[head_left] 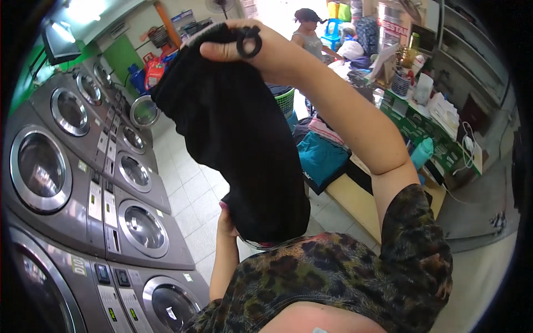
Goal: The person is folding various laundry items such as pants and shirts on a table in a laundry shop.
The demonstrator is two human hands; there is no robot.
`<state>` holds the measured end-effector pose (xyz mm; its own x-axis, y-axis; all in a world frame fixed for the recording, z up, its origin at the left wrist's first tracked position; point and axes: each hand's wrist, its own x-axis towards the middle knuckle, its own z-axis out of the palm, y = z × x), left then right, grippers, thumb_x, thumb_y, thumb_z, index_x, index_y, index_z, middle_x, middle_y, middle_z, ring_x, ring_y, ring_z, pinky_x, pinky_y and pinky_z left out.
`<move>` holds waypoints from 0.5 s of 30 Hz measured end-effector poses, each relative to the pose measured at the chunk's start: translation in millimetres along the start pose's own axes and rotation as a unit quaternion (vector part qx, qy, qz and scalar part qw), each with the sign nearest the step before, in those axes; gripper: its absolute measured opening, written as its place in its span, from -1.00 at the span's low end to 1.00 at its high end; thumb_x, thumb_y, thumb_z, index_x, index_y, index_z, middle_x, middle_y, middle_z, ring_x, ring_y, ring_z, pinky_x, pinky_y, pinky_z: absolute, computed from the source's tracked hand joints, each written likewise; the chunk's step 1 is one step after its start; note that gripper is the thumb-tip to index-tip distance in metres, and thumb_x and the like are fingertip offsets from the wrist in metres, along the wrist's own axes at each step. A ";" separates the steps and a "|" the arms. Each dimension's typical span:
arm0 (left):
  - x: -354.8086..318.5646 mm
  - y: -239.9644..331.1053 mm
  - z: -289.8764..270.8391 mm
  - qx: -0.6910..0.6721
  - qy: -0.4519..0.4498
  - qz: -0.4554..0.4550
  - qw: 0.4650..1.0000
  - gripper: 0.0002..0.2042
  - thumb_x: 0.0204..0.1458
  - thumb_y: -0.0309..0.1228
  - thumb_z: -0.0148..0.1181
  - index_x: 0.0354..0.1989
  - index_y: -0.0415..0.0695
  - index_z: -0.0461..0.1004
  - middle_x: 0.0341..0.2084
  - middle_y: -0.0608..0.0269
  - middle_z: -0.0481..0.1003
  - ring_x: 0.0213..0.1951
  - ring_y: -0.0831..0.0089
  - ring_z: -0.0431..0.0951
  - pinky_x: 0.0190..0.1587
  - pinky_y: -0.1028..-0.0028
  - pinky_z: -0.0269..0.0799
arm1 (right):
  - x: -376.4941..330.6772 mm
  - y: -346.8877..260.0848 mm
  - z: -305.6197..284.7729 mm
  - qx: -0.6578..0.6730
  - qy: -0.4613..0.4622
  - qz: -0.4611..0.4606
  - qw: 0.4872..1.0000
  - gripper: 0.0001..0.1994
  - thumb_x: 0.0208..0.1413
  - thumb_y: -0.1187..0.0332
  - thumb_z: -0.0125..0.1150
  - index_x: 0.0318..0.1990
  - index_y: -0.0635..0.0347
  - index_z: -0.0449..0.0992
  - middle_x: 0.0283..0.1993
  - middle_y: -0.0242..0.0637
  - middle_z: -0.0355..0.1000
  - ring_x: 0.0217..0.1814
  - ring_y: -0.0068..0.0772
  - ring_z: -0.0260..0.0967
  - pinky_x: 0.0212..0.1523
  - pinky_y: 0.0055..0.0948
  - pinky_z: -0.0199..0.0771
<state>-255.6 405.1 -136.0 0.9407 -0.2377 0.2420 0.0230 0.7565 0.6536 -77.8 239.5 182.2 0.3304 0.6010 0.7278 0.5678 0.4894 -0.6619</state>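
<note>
A black garment, soft and gathered along one edge, hangs in front of me between my two hands. My right hand is raised at the top and grips its upper edge, thumb on the near side. A black ring-shaped band sits against that hand. Lower down, my left hand holds the garment near its bottom; the cloth hides most of its fingers. Right of the garment, a folded teal garment lies among folded clothes on a pale wooden table.
Stacked grey front-loading machines line the left side, one round door swung out. Behind the table are a green basket and another person. At right, a cluttered green counter holds papers; a turquoise bottle stands near it.
</note>
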 end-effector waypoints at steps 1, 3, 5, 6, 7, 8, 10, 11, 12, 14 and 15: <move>1.8 3.2 -1.6 0.016 0.104 0.016 0.994 -0.32 0.05 0.10 -0.17 0.20 -0.20 0.06 0.14 0.07 0.19 0.13 0.18 0.24 0.16 0.20 0.17 | -3.9 2.5 -2.5 -0.028 0.010 -0.007 1.000 -0.60 -0.10 0.08 0.30 -0.21 0.21 0.50 -0.32 -0.33 0.43 -0.21 -0.46 0.34 -0.13 -0.48 0.26; 2.0 14.0 -7.1 0.033 0.204 0.031 0.978 -0.38 0.10 0.03 -0.18 0.19 -0.21 0.09 0.13 0.05 0.21 0.12 0.19 0.26 0.15 0.23 0.18 | -16.2 -1.2 -8.8 -0.022 -0.018 0.017 0.999 -0.61 -0.08 0.09 0.29 -0.20 0.21 0.50 -0.32 -0.33 0.43 -0.23 -0.47 0.33 -0.14 -0.49 0.26; 1.8 30.1 -13.7 0.084 0.241 0.140 0.957 -0.50 0.16 -0.14 -0.15 0.14 -0.26 0.15 0.09 0.04 0.26 0.08 0.21 0.30 0.13 0.29 0.20 | -23.9 10.5 -25.1 -0.069 -0.007 0.013 0.998 -0.62 -0.06 0.15 0.28 -0.18 0.24 0.48 -0.28 -0.34 0.44 -0.20 -0.51 0.35 -0.10 -0.55 0.30; 1.7 39.8 -6.3 0.134 0.247 0.121 0.952 -0.53 0.15 -0.20 -0.11 0.12 -0.28 0.17 0.06 0.05 0.29 0.06 0.23 0.33 0.12 0.30 0.21 | -27.1 15.2 -33.7 -0.111 0.000 0.011 0.994 -0.64 -0.04 0.21 0.26 -0.15 0.28 0.47 -0.23 -0.34 0.46 -0.17 -0.55 0.38 -0.07 -0.61 0.33; 1.5 49.6 0.5 0.184 0.253 0.102 0.944 -0.56 0.14 -0.26 -0.06 0.10 -0.31 0.20 0.03 0.05 0.32 0.04 0.25 0.35 0.10 0.32 0.22 | -31.5 17.1 -42.8 -0.113 0.001 0.012 0.994 -0.64 -0.04 0.21 0.26 -0.15 0.28 0.47 -0.23 -0.34 0.46 -0.17 -0.55 0.38 -0.07 -0.61 0.33; -4.5 56.9 -5.7 0.207 0.275 0.079 0.936 -0.60 0.10 -0.37 0.00 0.08 -0.32 0.23 -0.03 0.06 0.38 0.00 0.29 0.39 0.09 0.36 0.23 | -34.4 19.6 -45.7 -0.093 0.018 0.034 0.995 -0.64 -0.03 0.22 0.26 -0.16 0.30 0.47 -0.22 -0.33 0.46 -0.18 -0.55 0.38 -0.07 -0.61 0.33; -13.1 65.0 -28.0 0.250 0.295 0.083 0.919 -0.65 0.08 -0.40 0.03 0.01 -0.32 0.28 -0.11 0.08 0.43 -0.05 0.32 0.42 0.04 0.41 0.27 | -37.6 21.5 -48.1 -0.125 0.034 0.039 0.991 -0.66 0.00 0.27 0.23 -0.14 0.34 0.45 -0.23 -0.29 0.46 -0.20 -0.54 0.39 -0.06 -0.62 0.33; -11.6 70.9 -29.6 0.296 0.303 0.079 0.902 -0.70 0.06 -0.43 0.06 -0.05 -0.31 0.33 -0.18 0.10 0.47 -0.09 0.36 0.44 -0.01 0.45 0.30 | -39.4 26.0 -51.4 -0.118 0.037 0.046 0.991 -0.68 0.01 0.29 0.21 -0.14 0.32 0.45 -0.23 -0.31 0.46 -0.18 -0.53 0.39 -0.04 -0.59 0.33; -13.3 77.9 -28.8 0.281 0.366 0.082 0.883 -0.75 0.01 -0.48 0.12 -0.13 -0.26 0.33 -0.32 0.19 0.49 -0.21 0.46 0.48 -0.16 0.56 0.36 | -41.3 32.8 -56.7 -0.121 0.040 0.050 0.991 -0.68 0.01 0.29 0.21 -0.13 0.32 0.45 -0.22 -0.31 0.45 -0.16 -0.53 0.38 -0.03 -0.59 0.32; -7.8 78.3 -21.9 0.247 0.378 0.128 0.883 -0.63 -0.05 -0.56 0.18 -0.07 -0.28 0.22 -0.35 0.17 0.48 -0.27 0.48 0.48 -0.20 0.57 0.38 | -45.5 41.7 -63.1 -0.126 0.045 0.057 0.989 -0.69 0.02 0.30 0.20 -0.13 0.32 0.45 -0.21 -0.31 0.45 -0.14 -0.53 0.37 -0.02 -0.59 0.31; -5.2 78.0 -15.2 0.237 0.375 0.139 0.886 -0.53 -0.08 -0.61 0.19 0.01 -0.32 0.15 -0.30 0.07 0.49 -0.22 0.41 0.49 -0.13 0.50 0.37 | -47.5 43.9 -65.3 -0.104 0.044 0.064 0.992 -0.67 0.00 0.27 0.22 -0.13 0.30 0.46 -0.19 -0.30 0.45 -0.12 -0.51 0.37 0.00 -0.58 0.30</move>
<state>-253.6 474.6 -97.2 0.8523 0.5229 0.0131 -0.2227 0.3402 0.9136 -19.3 191.1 130.3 0.4689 0.5874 0.6596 0.6579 0.2660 -0.7046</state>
